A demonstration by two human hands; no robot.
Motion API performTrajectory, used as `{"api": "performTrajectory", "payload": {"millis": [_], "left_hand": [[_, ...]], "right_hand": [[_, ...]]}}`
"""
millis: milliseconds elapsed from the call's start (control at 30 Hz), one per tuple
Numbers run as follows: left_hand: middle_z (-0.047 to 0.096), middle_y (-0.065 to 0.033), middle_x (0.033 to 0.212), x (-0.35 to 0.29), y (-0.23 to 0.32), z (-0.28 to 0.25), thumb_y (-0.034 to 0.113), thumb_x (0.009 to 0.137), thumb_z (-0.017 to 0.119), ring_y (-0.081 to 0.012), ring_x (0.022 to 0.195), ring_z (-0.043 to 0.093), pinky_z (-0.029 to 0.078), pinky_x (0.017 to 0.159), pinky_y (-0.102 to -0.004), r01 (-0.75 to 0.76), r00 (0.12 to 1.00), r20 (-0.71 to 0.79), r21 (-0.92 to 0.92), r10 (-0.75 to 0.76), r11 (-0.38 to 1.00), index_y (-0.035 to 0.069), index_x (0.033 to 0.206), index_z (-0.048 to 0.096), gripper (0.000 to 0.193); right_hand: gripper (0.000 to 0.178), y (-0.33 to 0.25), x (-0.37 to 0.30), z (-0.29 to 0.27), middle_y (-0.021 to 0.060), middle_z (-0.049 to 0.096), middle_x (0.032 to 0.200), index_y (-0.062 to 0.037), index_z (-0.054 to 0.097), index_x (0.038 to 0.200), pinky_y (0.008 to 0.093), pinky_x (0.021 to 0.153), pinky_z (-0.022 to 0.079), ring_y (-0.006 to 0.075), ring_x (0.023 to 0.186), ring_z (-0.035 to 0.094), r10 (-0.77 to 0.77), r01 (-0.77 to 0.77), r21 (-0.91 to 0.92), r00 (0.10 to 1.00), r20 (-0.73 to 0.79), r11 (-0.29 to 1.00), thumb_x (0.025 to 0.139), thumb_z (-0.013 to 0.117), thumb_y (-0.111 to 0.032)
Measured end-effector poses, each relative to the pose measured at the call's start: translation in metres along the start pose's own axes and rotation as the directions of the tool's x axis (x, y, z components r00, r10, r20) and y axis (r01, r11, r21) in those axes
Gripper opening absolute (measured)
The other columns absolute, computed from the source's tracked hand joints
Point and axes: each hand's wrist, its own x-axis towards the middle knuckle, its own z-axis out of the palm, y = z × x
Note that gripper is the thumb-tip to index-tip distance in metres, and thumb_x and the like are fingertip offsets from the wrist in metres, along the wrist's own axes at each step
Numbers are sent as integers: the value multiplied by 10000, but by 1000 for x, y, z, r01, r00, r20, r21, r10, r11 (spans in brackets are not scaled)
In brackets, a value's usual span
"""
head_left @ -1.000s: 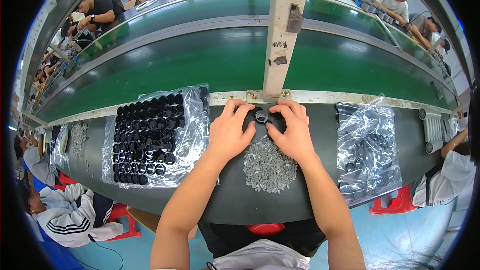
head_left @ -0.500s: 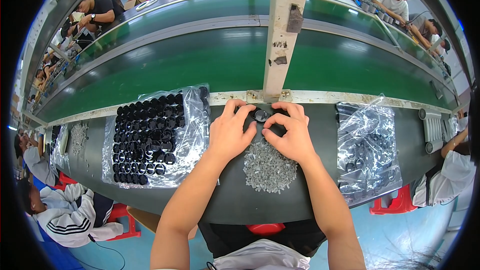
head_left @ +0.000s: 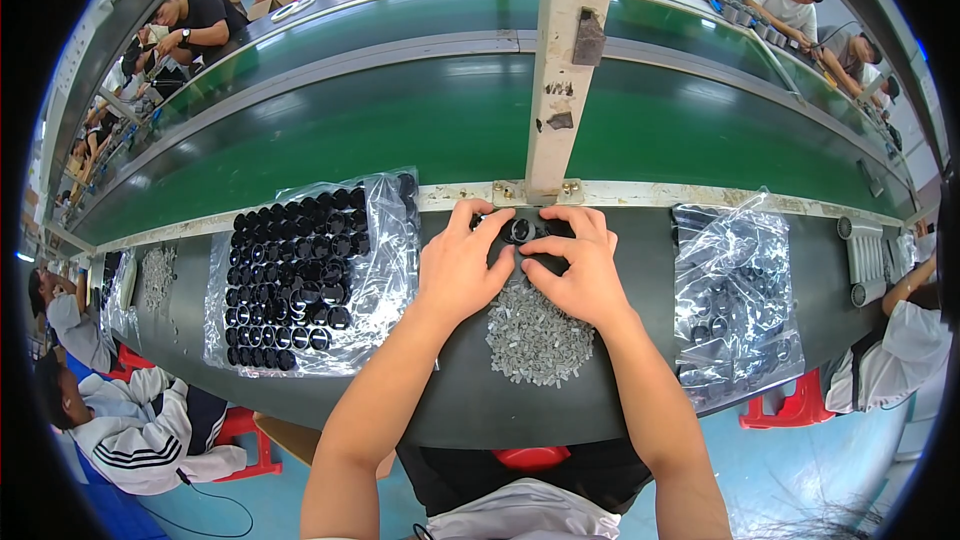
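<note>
Desk point(head_left: 462, 405), dark, before you. Clear bag point(head_left: 390, 275), left, bearing rows of black caps point(head_left: 290, 246). Your left hand point(head_left: 455, 265) and right hand point(head_left: 583, 268): thumbs and forefingers parted, curved about one disc point(head_left: 520, 231); grip, cannot tell. Grey pile point(head_left: 540, 335), just nearer you. Disc, between your fingertips: apparently being positioned; next move calls for steadiness.

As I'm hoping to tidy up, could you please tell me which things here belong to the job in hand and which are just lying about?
Apparently the job's:
round black part between left hand and right hand
pile of small grey pieces
rows of black parts on clear sheet
perhaps the clear bag, right

Apparently lying about:
ribbed pale object, far right
red stool, right
</note>
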Motion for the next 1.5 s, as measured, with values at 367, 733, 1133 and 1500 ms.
{"api": "performTrajectory", "payload": {"millis": [367,733,1133,1500], "left_hand": [[645,-84,1325,0,2,-1,256,887,798,-349,1032,738,614,841,-468,48,999,3,-22,-48,999,139,1240,728,379],[639,-88,1287,1,2,1,234,876,816,-346,996,726,604,830,-462,83,996,-23,-47,-84,995,107,1200,715,363],[642,-70,1269,1,1,2,183,853,843,-199,656,649,540,631,-377,45,997,-62,-102,-52,994,99,1028,690,247],[643,-57,1272,1,2,1,181,873,824,-198,669,657,541,641,-380,73,996,-42,-103,-78,992,113,1041,712,213]], "right_hand": [[206,-1,1,0,40,647,1418,-202,849,1017,482,1130,338,309,1410,473,10,-10,8,1000,-3,1000,811,853,-197],[192,8,3,5,72,687,1347,-136,823,1003,488,1118,446,351,1328,550,22,-19,27,993,-117,999,812,830,-120],[220,7,4,4,99,689,1338,-112,820,1032,483,1117,450,358,1314,555,21,-17,32,991,-133,999,813,814,-114],[219,6,5,5,97,693,1337,-113,820,1037,482,1104,459,358,1311,560,18,-13,35,990,-140,999,818,817,-117]]}}
